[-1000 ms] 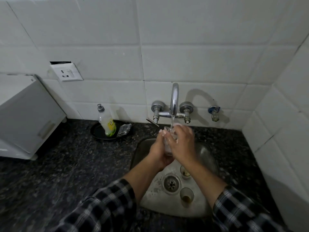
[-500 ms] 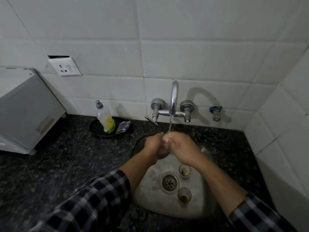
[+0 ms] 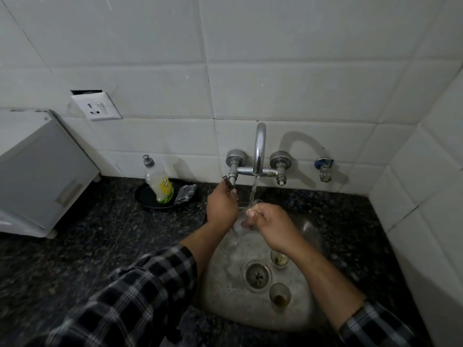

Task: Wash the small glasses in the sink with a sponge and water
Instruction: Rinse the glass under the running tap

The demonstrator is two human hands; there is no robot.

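Note:
My right hand [image 3: 269,227] holds a small clear glass [image 3: 244,216] under the running water [image 3: 253,189] from the chrome tap [image 3: 259,149]. My left hand [image 3: 221,206] has its fingertips on the tap's left lever handle [image 3: 228,181]. Two more small glasses stand upright in the steel sink [image 3: 225,284]: one [image 3: 279,259] just right of the drain [image 3: 257,274], partly behind my right wrist, and one [image 3: 279,295] with brown residue nearer me. A grey sponge [image 3: 186,194] lies on a black dish at the back left.
A dish soap bottle [image 3: 158,182] stands on the black dish [image 3: 145,196] on the dark granite counter [image 3: 87,246]. A white appliance [image 3: 37,176] sits at the left. White tiled walls close in behind and at the right, with a socket [image 3: 96,107] and a blue-capped valve [image 3: 324,167].
My left hand has left the glass and gone up to the tap's left lever. My right hand alone keeps the glass under the stream.

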